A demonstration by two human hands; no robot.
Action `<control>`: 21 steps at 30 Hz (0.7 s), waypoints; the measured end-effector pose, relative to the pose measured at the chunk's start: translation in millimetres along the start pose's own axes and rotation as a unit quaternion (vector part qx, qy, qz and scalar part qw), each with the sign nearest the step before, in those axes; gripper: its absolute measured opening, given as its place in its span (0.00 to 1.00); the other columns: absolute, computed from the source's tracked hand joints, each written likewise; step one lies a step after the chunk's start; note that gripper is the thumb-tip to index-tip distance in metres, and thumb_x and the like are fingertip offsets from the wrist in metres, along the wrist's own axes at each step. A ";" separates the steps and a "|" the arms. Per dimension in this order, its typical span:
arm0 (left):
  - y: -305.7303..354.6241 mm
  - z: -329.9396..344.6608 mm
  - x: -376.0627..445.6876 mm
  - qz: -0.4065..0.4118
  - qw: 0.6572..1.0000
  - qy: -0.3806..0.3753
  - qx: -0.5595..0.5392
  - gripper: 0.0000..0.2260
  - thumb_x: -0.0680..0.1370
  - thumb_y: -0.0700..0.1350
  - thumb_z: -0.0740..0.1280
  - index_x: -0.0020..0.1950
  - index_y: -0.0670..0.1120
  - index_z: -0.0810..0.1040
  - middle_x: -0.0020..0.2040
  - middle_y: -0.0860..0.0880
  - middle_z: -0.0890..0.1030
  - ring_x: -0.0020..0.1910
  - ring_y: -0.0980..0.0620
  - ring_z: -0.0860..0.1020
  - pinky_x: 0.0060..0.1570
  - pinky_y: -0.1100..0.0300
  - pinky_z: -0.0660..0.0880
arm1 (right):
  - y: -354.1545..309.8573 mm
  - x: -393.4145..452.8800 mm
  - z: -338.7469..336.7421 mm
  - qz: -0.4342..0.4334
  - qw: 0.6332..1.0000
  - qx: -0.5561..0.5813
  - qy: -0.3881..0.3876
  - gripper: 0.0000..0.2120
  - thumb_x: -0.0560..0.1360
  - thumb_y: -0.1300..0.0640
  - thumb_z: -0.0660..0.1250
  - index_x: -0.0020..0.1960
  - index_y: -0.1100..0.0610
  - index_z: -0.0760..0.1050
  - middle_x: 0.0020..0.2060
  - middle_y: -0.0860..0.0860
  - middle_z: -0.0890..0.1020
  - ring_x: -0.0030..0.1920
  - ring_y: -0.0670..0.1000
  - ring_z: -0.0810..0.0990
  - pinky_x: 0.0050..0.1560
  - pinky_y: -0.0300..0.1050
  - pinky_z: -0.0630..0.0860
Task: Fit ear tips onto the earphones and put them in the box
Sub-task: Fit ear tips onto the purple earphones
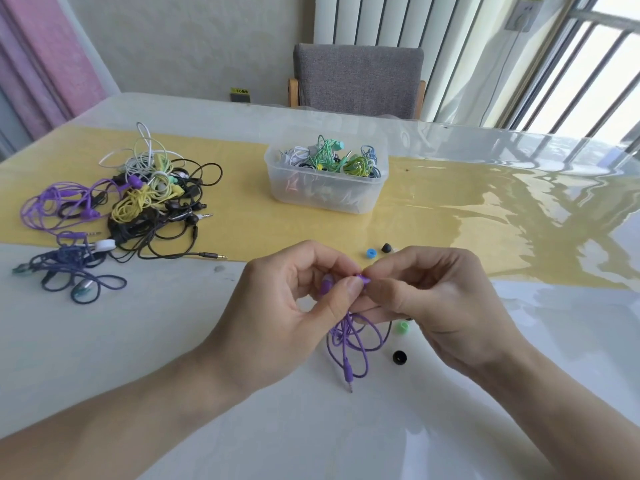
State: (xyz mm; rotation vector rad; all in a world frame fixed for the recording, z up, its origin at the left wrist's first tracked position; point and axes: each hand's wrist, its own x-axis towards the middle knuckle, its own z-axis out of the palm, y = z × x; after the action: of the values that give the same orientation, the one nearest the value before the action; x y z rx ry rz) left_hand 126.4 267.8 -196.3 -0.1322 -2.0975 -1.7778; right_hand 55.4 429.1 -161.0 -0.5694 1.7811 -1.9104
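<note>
The left hand (294, 299) holds a purple earphone (326, 285) between curled fingers and thumb, just above the white table (138, 341). The right hand (433, 299) pinches a purple ear tip (363, 278) with thumb and forefinger against the earphone's end; both hands touch at the fingertips. The purple cable (349, 344) hangs below the hands in loops, its plug (349, 377) lying on the table.

Loose ear tips lie around the hands: a blue ear tip (371, 253) and a black ear tip (386, 248) on the yellow runner (242, 174) just beyond the hands, a green ear tip (402, 327) beside the right hand, and a black ring-shaped ear tip (399, 357) near the cable.

A clear plastic box (325, 192) stands on the runner, well beyond the hands, containing coiled earphones. A tangled pile of earphones (138, 199) lies at the left.
</note>
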 end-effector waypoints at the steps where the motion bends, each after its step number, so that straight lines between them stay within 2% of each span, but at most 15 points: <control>1: 0.1 -0.1 0.0 0.005 1.000 0.002 0.004 0.06 0.74 0.48 0.70 0.48 0.49 0.81 0.39 0.48 0.83 0.37 0.51 0.79 0.41 0.61 0.77 | 0.7 0.1 -0.5 0.000 1.000 -0.002 0.003 0.05 0.62 0.67 0.79 0.35 0.62 0.84 0.34 0.64 0.85 0.35 0.61 0.86 0.37 0.47 0.83; 6: 3.1 1.0 0.6 0.005 1.000 0.003 -0.014 0.03 0.74 0.44 0.72 0.47 0.47 0.82 0.38 0.47 0.83 0.36 0.51 0.80 0.41 0.62 0.77 | 2.2 0.5 -2.7 -0.008 1.000 0.009 0.002 0.04 0.64 0.67 0.72 0.35 0.60 0.84 0.33 0.63 0.85 0.34 0.60 0.86 0.37 0.47 0.82; 9: 4.0 2.3 0.9 -0.007 0.999 0.002 -0.052 0.03 0.74 0.42 0.71 0.47 0.46 0.81 0.36 0.50 0.83 0.34 0.52 0.80 0.39 0.62 0.76 | 2.0 1.2 -3.6 -0.023 1.000 -0.002 -0.009 0.03 0.65 0.65 0.73 0.37 0.59 0.85 0.32 0.61 0.85 0.33 0.57 0.86 0.37 0.45 0.82; 11: 3.1 2.2 0.5 -0.010 0.997 -0.001 -0.072 0.04 0.74 0.44 0.72 0.47 0.46 0.81 0.37 0.50 0.83 0.35 0.51 0.80 0.39 0.61 0.77 | 2.2 1.6 -4.4 -0.032 0.999 -0.008 -0.014 0.02 0.65 0.65 0.74 0.37 0.60 0.84 0.31 0.60 0.84 0.32 0.56 0.85 0.36 0.45 0.82; 17: 3.7 1.4 -0.1 -0.009 0.997 -0.005 -0.074 0.05 0.74 0.45 0.71 0.48 0.47 0.81 0.38 0.48 0.83 0.35 0.50 0.80 0.40 0.60 0.77 | 3.0 2.0 -7.7 -0.060 0.997 -0.036 -0.022 0.02 0.65 0.67 0.73 0.36 0.61 0.82 0.30 0.59 0.84 0.30 0.55 0.83 0.35 0.44 0.81; 21: 6.0 2.2 0.0 -0.009 0.996 -0.015 -0.083 0.04 0.74 0.44 0.72 0.47 0.46 0.82 0.39 0.48 0.84 0.33 0.52 0.79 0.38 0.61 0.76 | 4.0 2.1 -12.9 -0.080 0.993 -0.061 -0.057 0.07 0.65 0.64 0.78 0.38 0.59 0.81 0.33 0.58 0.83 0.35 0.55 0.83 0.37 0.44 0.80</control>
State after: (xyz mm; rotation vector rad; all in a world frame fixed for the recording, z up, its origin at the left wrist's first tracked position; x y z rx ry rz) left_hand 127.8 271.0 -190.9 -0.1862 -1.9741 -1.9722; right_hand 46.3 438.0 -166.0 -0.8716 1.8361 -1.8397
